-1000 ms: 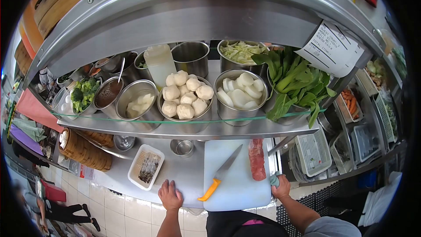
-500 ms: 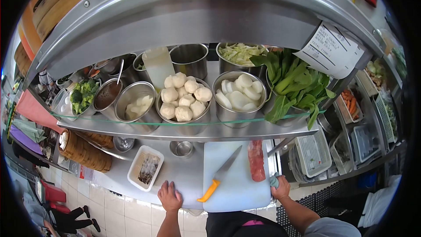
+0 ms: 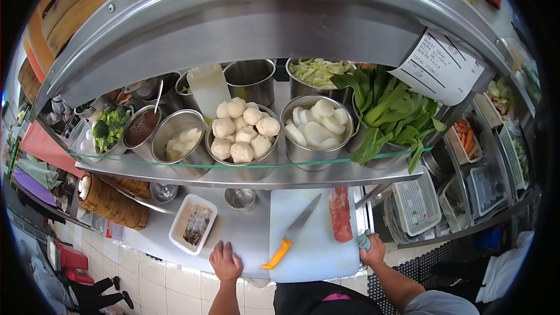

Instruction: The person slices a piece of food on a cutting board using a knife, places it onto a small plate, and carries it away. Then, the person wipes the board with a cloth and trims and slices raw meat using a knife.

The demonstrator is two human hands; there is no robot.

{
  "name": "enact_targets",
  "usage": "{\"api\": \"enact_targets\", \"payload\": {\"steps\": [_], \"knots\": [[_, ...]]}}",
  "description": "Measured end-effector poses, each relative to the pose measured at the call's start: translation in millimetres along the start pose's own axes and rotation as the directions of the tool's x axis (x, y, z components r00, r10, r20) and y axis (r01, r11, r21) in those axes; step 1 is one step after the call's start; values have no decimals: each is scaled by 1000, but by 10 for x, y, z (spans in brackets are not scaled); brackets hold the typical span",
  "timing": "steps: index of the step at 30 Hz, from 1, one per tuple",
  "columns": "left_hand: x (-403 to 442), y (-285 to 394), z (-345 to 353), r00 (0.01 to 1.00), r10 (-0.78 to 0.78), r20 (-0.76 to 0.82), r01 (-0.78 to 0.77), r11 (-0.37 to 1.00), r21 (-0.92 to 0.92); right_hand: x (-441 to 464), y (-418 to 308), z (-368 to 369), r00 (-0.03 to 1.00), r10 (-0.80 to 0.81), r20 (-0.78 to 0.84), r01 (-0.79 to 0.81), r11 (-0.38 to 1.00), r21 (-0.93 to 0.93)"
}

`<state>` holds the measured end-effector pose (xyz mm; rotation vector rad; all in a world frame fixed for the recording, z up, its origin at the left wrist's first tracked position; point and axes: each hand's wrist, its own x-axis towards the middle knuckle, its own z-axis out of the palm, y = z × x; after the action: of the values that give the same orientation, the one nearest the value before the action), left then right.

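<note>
Cloth (image 3: 364, 240) is gripped in the right hand (image 3: 376, 251) at the right edge of the cutting board (image 3: 315, 251), near meat (image 3: 340, 214) pointing lengthwise away, while the left hand (image 3: 226, 261) rests open on the bench (image 3: 242, 228).

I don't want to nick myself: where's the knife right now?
In the head view, the yellow-handled knife lies on the white cutting board, left of the raw meat, its handle end towards the left hand.
</note>
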<state>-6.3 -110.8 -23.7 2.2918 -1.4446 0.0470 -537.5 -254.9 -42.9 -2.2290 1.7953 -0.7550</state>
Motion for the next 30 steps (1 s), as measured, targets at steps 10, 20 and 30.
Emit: {"api": "enact_targets", "payload": {"steps": [10, 20, 30], "knots": [[11, 38, -39, 1000, 8, -8, -8, 1000, 0, 12, -28, -27, 1000, -3, -4, 4, 999, 32], [2, 3, -9, 1000, -1, 7, 1, 1000, 5, -2, -16, -19, 999, 24, 35, -25, 1000, 16], [5, -27, 17, 998, 29, -47, -29, 1000, -5, 7, -6, 19, 999, -30, -42, 30, 999, 12]]}}
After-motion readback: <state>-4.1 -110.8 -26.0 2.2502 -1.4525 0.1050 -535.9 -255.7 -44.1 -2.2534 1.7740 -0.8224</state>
